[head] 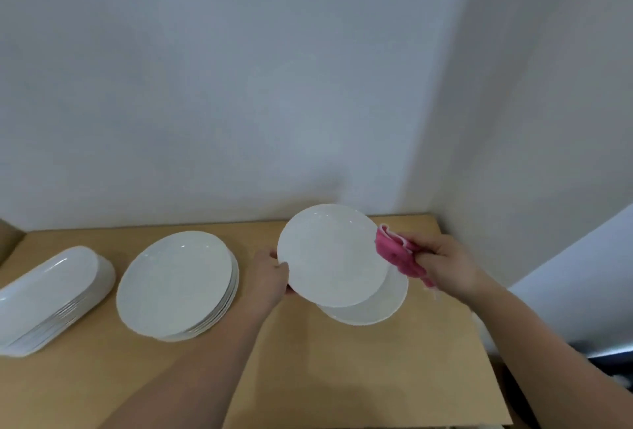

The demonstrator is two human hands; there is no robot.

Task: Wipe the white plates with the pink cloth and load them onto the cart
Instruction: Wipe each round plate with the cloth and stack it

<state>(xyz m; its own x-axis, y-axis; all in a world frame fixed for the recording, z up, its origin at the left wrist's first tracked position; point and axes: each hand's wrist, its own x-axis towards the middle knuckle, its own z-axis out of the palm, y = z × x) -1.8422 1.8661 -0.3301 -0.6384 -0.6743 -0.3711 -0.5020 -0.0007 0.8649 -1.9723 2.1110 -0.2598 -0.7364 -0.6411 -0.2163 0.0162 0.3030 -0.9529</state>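
My left hand grips the left rim of a round white plate, held tilted above the table. A second round white plate lies flat on the table beneath it, partly hidden. My right hand holds a bunched pink cloth against the right edge of the lifted plate. A stack of round white plates stands on the table to the left. The cart is not in view.
A stack of oval white dishes sits at the far left of the wooden table. White walls close the back and right side. A dark object shows past the table's right edge.
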